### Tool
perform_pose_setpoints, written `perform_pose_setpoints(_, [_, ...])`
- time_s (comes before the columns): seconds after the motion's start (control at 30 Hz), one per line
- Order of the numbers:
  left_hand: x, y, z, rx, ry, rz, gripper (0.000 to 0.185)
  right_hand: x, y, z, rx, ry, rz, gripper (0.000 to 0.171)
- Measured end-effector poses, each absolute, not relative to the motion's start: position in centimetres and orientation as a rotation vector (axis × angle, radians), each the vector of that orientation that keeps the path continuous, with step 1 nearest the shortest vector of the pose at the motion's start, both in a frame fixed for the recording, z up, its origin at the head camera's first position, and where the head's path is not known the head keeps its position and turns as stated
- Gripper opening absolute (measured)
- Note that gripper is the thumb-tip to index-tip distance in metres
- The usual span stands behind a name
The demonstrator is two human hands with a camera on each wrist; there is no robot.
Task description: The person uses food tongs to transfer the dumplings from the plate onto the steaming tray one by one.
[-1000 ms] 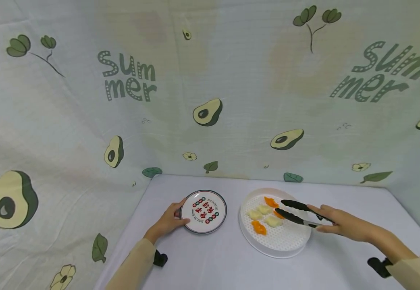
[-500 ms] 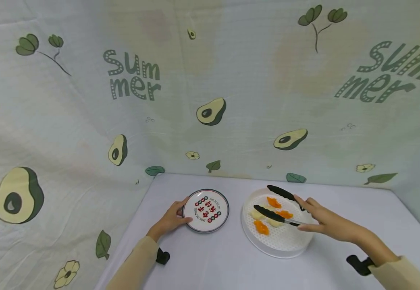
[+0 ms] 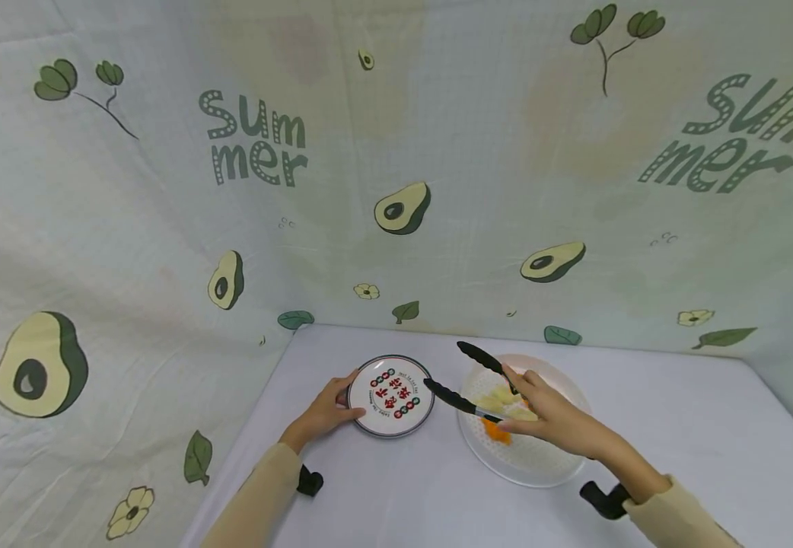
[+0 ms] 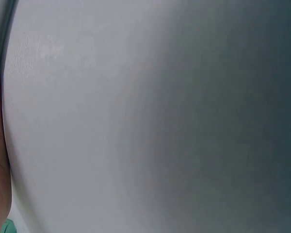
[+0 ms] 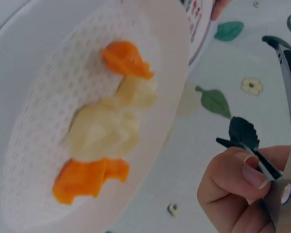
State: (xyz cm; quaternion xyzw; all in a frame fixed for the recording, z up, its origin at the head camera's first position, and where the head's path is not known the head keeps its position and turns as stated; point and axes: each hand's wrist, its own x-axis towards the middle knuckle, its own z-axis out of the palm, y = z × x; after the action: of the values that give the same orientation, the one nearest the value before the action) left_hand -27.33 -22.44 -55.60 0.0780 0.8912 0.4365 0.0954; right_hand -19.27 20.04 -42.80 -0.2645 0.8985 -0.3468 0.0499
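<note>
On the left, my left hand (image 3: 324,413) holds the rim of a round white plate (image 3: 391,397) with red lettering, its thumb at the near side. My right hand (image 3: 557,415) grips metal tongs (image 3: 450,396) with black tips. The tongs' arms are spread, and nothing shows between them; the lower tip reaches over the plate's right edge. Beneath that hand is a round white perforated tray (image 3: 533,464). It bears pale yellow dumplings (image 5: 104,133) and orange dumplings (image 5: 125,59), partly hidden by the hand in the head view.
A white-covered table (image 3: 431,502) carries the plate and the tray. Behind it hangs a pale cloth (image 3: 465,251) printed with avocados and leaves. A blurred pale surface (image 4: 77,121) fills most of the left wrist view.
My right hand has moved left with the spread tongs, from over the tray toward the plate. My left hand stays at the plate's rim.
</note>
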Motion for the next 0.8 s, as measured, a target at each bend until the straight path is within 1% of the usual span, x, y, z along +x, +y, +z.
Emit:
perform_pose_setpoints(0.13, [-27.4, -22.4, -55.6, 0.219, 2.644, 1.278, 0.089, -18.8, 16.9, -43.2, -0.705, 2.748, -1.062, 0.098])
perform_pose_setpoints(0.23, [-27.4, -22.4, -55.6, 0.217, 2.647, 1.278, 0.089, -18.4, 14.5, -43.5, -0.582, 2.747, -1.075, 0.101])
perform_pose_setpoints(0.37, [-27.4, -22.4, -55.6, 0.227, 2.654, 1.286, 0.088, -18.1, 11.4, -44.3, -0.48, 2.739, -1.076, 0.102])
perform_pose_setpoints(0.57, [-27.3, -22.3, -55.9, 0.235, 2.652, 1.295, 0.088, -17.4, 8.6, -45.4, -0.449, 2.695, -1.084, 0.1])
perform_pose_setpoints(0.8, [-27.1, -22.3, -55.3, 0.256, 2.658, 1.306, 0.088, -18.0, 6.4, -46.6, -0.416, 2.714, -1.132, 0.098])
